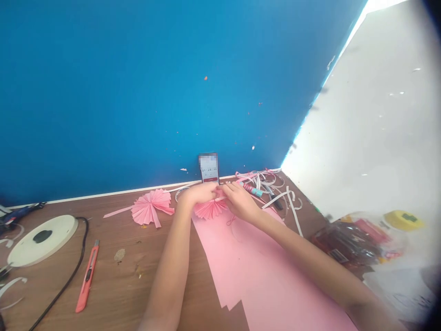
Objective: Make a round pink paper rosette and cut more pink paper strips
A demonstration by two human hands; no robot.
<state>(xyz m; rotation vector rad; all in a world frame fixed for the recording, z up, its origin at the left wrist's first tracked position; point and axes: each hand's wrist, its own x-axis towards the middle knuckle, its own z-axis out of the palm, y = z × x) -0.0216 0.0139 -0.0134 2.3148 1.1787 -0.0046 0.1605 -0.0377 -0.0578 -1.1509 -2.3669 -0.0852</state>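
Note:
My left hand [198, 194] and my right hand [239, 200] meet at the far side of the wooden table [131, 280], both pinched on a pleated pink paper fan [210, 209]. The fan hangs spread below my fingers, over the far end of a stack of pink paper sheets [262, 276]. A thin pink thread [230, 220] loops on the sheet just below my right hand. A second, finished pink paper fan [151, 207] lies to the left of my left hand.
A phone [209, 168] leans upright against the blue wall behind my hands. White and pink paper strips [275, 188] and a marker lie at the right. An orange utility knife [87, 276], a white round device [43, 239] with a black cable, and a clear bag [358, 239] sit around.

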